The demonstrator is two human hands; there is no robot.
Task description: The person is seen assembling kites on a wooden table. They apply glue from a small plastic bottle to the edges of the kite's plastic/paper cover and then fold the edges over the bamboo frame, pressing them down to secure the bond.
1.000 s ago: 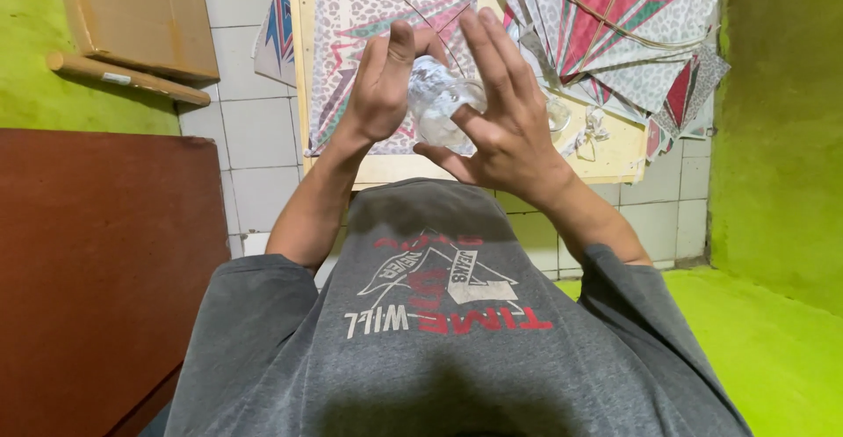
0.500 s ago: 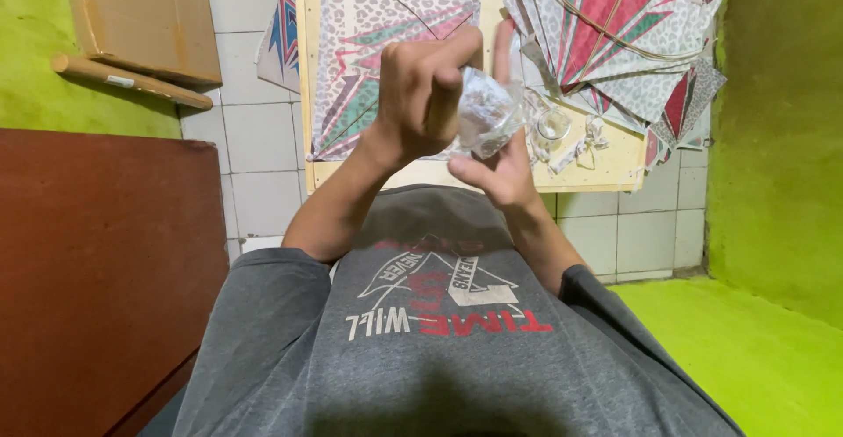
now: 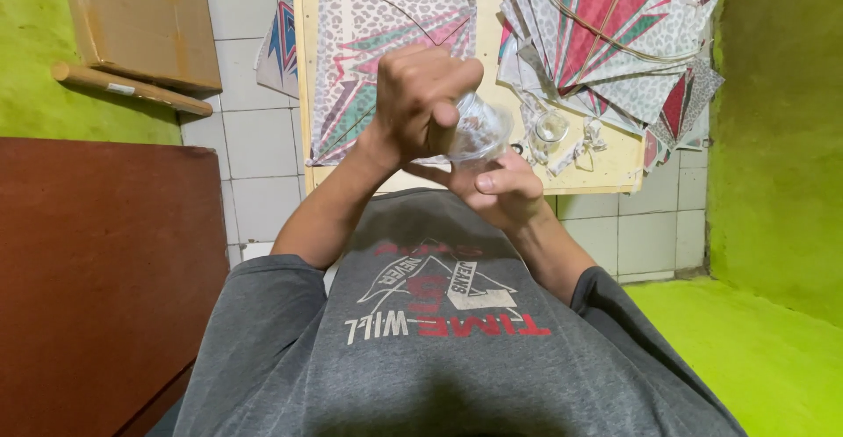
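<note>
A small clear plastic bag [image 3: 479,130], crumpled and shiny, sat between the two hands, raised above the wooden board [image 3: 606,169] and in front of the grey shirt [image 3: 439,349]. The left hand [image 3: 421,94] was closed into a fist around the bag's upper end, fingers curled tight. The right hand [image 3: 496,193] was cupped below it, fingers bent and pinching the lower part, thumb lying across. What the bag held could not be made out. With both hands gripping so thin a film, a hard twist or pull seemed likely to tear it, and anything inside would probably have dropped onto the board or the white tiled floor [image 3: 255,147]. A slip of the lower hand might also have let the bag swing loose. On the board just beyond lay a patterned kite [image 3: 378,28], flat, and beside it a fanned stack of kites [image 3: 615,33] with a small clear cup [image 3: 551,127] near its lower edge; a falling bag could have knocked that cup over. Well apart at the left stood a brown table [image 3: 97,261], a cardboard box [image 3: 140,20] and a wooden stick [image 3: 132,88].
</note>
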